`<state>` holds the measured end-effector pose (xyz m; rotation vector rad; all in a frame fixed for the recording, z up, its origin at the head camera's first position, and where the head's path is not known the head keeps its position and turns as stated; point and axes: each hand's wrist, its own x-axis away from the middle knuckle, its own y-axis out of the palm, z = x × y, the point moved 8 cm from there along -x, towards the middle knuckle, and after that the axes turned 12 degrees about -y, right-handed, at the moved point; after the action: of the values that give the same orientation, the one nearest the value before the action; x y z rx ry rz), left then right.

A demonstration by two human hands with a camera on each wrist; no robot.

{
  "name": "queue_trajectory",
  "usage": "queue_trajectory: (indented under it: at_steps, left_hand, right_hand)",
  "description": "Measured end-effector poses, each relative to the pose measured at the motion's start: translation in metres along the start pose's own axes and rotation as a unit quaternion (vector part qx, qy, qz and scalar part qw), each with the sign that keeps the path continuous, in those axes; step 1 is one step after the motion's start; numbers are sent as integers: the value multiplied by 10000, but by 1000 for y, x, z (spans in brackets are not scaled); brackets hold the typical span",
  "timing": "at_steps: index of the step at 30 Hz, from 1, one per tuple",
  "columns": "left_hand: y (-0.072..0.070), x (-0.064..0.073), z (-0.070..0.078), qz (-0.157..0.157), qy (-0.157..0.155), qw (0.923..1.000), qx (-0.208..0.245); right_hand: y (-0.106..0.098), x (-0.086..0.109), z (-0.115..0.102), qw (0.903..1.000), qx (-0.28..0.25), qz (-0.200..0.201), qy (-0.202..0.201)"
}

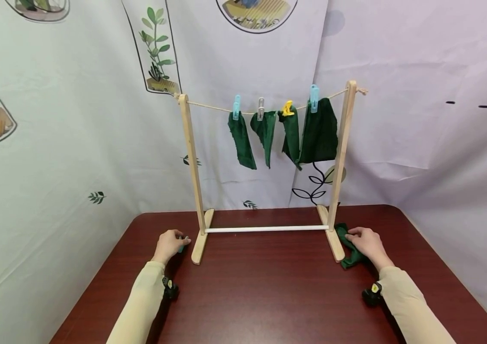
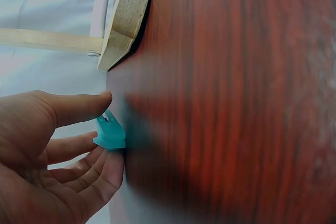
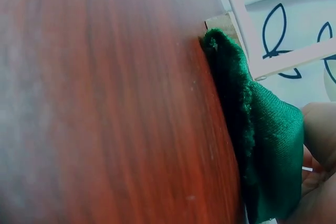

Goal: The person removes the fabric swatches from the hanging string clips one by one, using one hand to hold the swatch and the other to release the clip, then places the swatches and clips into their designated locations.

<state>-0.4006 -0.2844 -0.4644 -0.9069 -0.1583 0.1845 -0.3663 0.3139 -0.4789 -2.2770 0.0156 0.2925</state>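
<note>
At the table's left side my left hand [image 1: 167, 246] pinches a teal clothespin [image 2: 110, 134] between thumb and fingers, low over the tabletop beside the rack's left foot. By the rack's right foot, my right hand [image 1: 368, 246] grips a crumpled dark green cloth [image 3: 273, 150] by its upper part. The cloth's lower end lies on the table, and in the right wrist view my fingers are partly hidden behind it.
A wooden rack [image 1: 190, 157] with a white bottom bar [image 1: 265, 229] stands at the table's back. Several green cloths hang from its rope [image 1: 211, 107], clipped by a light-blue clothespin [image 1: 236, 107], a clear clothespin [image 1: 261, 109], a yellow clothespin [image 1: 287, 108] and another light-blue clothespin [image 1: 314, 98].
</note>
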Motion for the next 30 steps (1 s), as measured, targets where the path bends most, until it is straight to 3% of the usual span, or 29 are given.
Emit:
queue_trajectory:
  at_steps: [18,24,30]
  left_hand:
    - [1,3,3,-43,42,10000,69]
    - [-2,3,3,23,64,10000,27]
    - [-15,3,6,123,145,9998,40]
  right_hand:
    - [5,-3,-7,9994,-41,-325,-88]
    - [-1,-3,-10,9977,104,-636,-220]
    - [-18,-2,-24,9981,58,-449,-425]
